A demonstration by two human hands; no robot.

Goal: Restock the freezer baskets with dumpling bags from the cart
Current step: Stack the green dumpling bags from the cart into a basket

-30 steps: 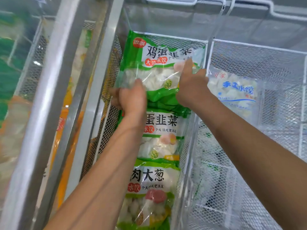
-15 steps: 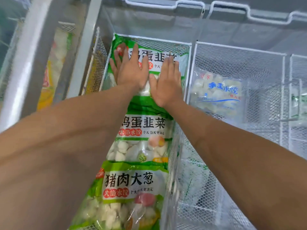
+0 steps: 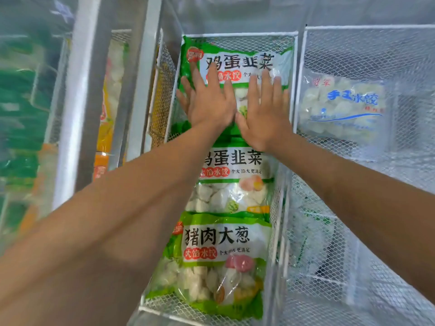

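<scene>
The far dumpling bag [image 3: 237, 64] is pressed flat into the white mesh basket [image 3: 295, 74] by the left hand [image 3: 209, 107] and right hand [image 3: 263, 114]. Fingers are kept straight, nothing grasped, presumably to level it behind two bags nearer the person.

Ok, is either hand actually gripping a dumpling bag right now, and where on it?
Neither grips. The left hand and right hand lie flat, fingers straight, pressing on the lower half of the far green bag in the basket.
</scene>
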